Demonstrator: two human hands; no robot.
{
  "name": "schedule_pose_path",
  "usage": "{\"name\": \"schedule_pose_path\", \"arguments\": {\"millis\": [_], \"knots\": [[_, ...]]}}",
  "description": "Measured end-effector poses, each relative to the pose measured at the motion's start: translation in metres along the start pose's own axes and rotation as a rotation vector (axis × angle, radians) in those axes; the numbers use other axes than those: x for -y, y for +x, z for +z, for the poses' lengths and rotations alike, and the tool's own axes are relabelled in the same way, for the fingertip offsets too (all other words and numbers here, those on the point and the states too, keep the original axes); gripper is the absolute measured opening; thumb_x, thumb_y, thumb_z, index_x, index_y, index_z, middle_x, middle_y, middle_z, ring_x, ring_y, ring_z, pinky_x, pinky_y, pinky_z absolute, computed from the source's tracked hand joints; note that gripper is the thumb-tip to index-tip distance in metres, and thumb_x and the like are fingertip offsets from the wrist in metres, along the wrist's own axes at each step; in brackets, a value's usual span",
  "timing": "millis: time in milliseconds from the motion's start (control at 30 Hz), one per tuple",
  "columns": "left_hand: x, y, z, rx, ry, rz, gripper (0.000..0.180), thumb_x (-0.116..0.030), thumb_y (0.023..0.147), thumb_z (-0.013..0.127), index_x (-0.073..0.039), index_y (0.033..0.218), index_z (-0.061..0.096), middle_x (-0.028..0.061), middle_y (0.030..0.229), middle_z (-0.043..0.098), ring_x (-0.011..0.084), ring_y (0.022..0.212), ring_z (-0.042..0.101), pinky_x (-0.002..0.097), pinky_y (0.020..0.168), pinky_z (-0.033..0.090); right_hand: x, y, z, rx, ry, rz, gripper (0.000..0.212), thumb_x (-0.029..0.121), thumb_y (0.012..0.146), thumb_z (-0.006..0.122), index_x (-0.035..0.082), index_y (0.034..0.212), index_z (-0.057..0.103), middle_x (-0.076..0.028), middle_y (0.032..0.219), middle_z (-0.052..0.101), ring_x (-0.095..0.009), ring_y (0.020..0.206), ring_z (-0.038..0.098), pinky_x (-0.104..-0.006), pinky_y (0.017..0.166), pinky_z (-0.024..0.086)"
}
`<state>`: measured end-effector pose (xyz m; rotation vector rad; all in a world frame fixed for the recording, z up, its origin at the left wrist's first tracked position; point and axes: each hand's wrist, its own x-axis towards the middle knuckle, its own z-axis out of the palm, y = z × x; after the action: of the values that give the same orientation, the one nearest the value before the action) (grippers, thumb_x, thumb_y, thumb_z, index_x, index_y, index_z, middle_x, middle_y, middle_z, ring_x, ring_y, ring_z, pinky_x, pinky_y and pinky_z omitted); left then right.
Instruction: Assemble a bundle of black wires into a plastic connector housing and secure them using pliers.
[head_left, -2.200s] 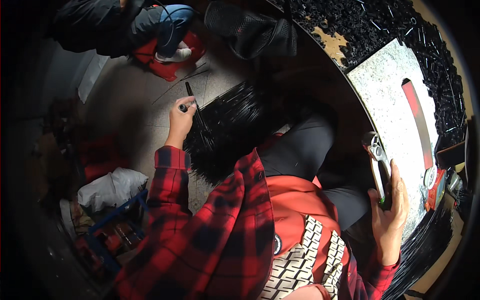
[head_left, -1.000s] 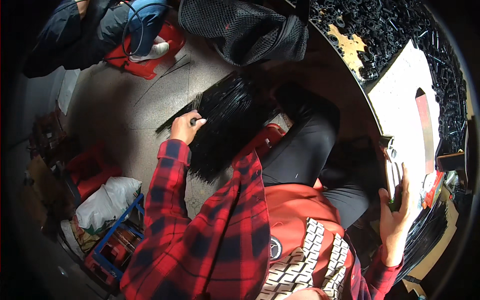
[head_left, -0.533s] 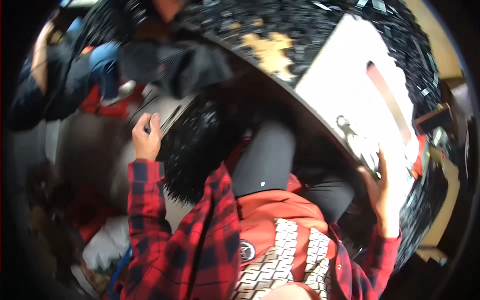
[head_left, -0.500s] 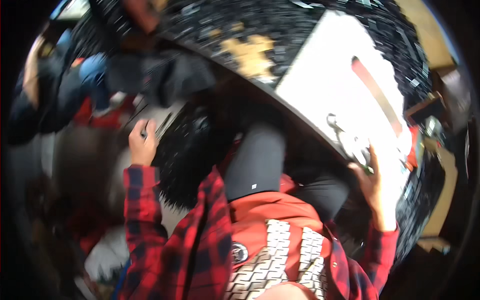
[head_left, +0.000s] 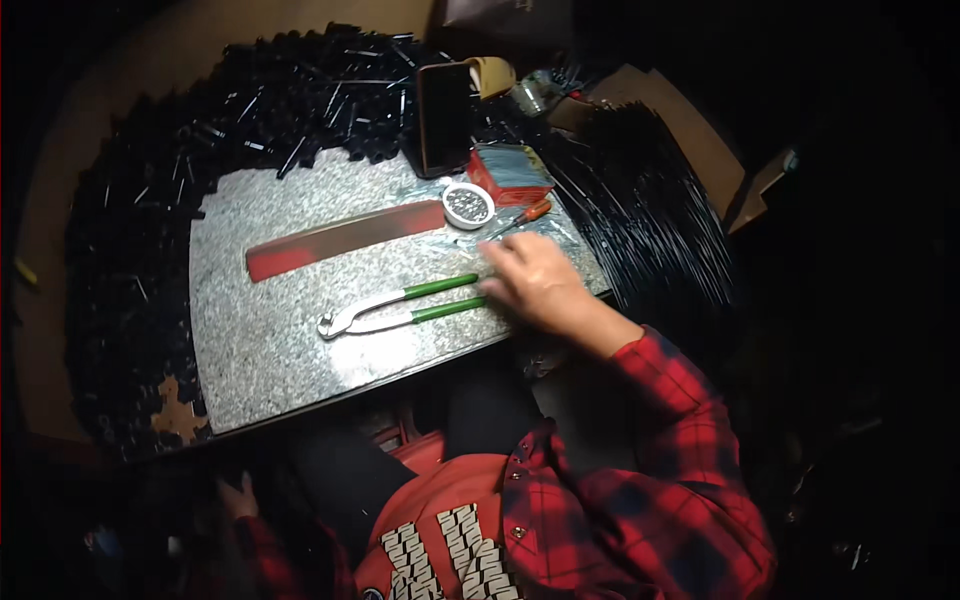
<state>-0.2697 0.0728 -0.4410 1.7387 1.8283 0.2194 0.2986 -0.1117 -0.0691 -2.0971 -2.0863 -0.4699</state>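
Note:
A pair of pincers point(head_left: 365, 314) with green handles lies on the speckled grey board point(head_left: 240, 370), its metal head toward the left. My right hand point(head_left: 540, 287) is over the board's right part, at the handle ends. Its fingers look slightly apart and a little blurred; nothing shows held in them, and I cannot tell if they touch a handle. Down at the lower left, beside the table edge, my left hand point(head_left: 237, 498) is in dark shadow and its fingers are mostly hidden. Behind the pincers lies a long red and brown bar point(head_left: 345, 240).
A white cup of small metal bits point(head_left: 468, 206), an orange-handled screwdriver point(head_left: 535, 211), a red box point(head_left: 510, 175) and a phone point(head_left: 445, 118) stand or lie beyond my right hand. Heaped black pieces point(head_left: 130, 260) and thin black rods point(head_left: 650, 200) border the board.
My view has swung from the left back over the table and is steadier now. The left hand, earlier raised at the left, is now low in shadow. My right hand stays by the pincers.

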Motion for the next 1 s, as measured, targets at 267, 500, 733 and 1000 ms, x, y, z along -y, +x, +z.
{"name": "schedule_pose_path", "arguments": {"millis": [267, 500, 733, 1000], "knots": [[-0.056, -0.060, 0.001, -0.018, -0.196, 0.166, 0.072, -0.016, 0.085, 0.064, 0.004, 0.141, 0.023, 0.0266, 0.139, 0.036, 0.0361, 0.130, 0.036, 0.0387, 0.107, 0.029, -0.137, -0.073, -0.021, 0.365, -0.395, 0.947, 0.098, 0.053, 0.072, 0.071, -0.009, 0.135, 0.031, -0.025, 0.129, 0.045, -0.037, 0.121, 0.044, -0.0437, 0.100, 0.037], [-0.113, -0.095, -0.016, 0.003, -0.156, 0.287, 0.076, -0.010, 0.082, 0.066, 0.001, 0.142, 0.021, 0.0268, 0.136, 0.039, 0.0375, 0.123, 0.043, 0.0389, 0.103, 0.035, -0.156, -0.115, -0.036, 0.507, -0.422, 1.025, 0.104, 0.061, 0.071, 0.067, -0.012, 0.136, 0.030, -0.024, 0.121, 0.053, -0.034, 0.114, 0.052, -0.0406, 0.096, 0.043], [-0.158, -0.100, -0.020, 0.071, -0.199, 0.312, 0.076, -0.011, 0.082, 0.067, 0.001, 0.142, 0.022, 0.0264, 0.133, 0.042, 0.0376, 0.116, 0.049, 0.0396, 0.099, 0.039, -0.188, -0.167, -0.029, 0.181, -0.343, 0.925, 0.029, 0.024, 0.083, 0.063, -0.004, 0.091, 0.063, -0.022, 0.097, 0.062, -0.036, 0.089, 0.062, -0.0410, 0.080, 0.051], [-0.186, -0.126, -0.044, -0.039, -0.069, 0.559, 0.066, -0.014, 0.080, 0.070, 0.004, 0.134, 0.036, 0.0265, 0.129, 0.046, 0.0372, 0.115, 0.051, 0.0397, 0.097, 0.041, -0.206, -0.156, -0.015, 0.293, -0.327, 0.933, 0.022, 0.018, 0.078, 0.064, -0.001, 0.087, 0.063, -0.024, 0.092, 0.064, -0.039, 0.090, 0.063, -0.0447, 0.077, 0.051]]}}
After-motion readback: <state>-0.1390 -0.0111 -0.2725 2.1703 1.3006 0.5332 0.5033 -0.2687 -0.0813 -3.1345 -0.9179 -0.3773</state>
